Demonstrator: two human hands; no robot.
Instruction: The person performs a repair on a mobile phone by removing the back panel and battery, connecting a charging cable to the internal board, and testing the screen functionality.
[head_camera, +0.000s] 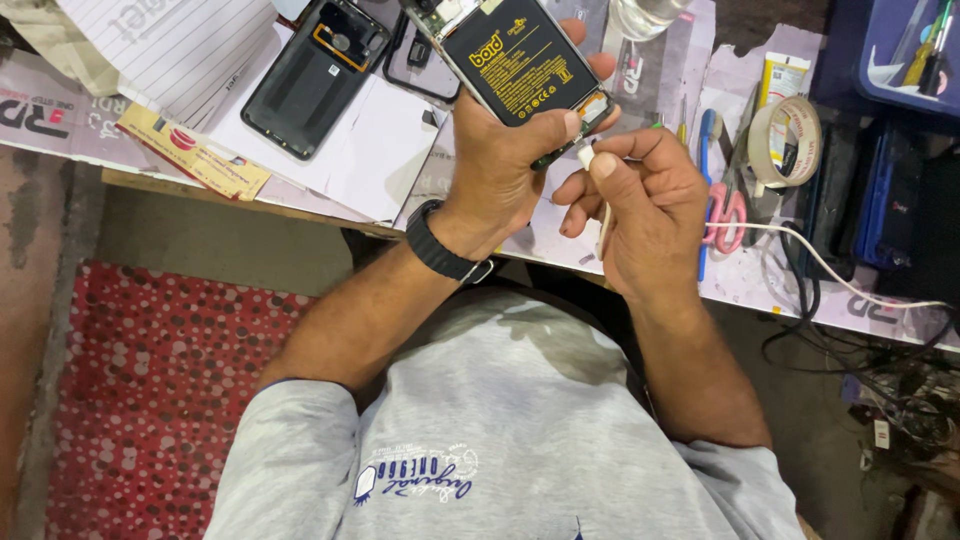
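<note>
At a cluttered repair bench (330, 170), left hand (500, 170) gripping an opened phone (515, 65), right hand (640, 205) pinching a white charger plug (586, 156) at its port, apparently mid-insertion, calling for careful alignment.

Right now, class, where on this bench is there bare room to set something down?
Free: white sheet between black back cover and left hand. Crowded: right of right hand, with scissors, tape roll, cables.

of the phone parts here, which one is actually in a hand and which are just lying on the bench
The opened phone with the black battery showing is held in the left hand. The dark back cover and the black case beside it lie on the white paper, untouched.
</note>
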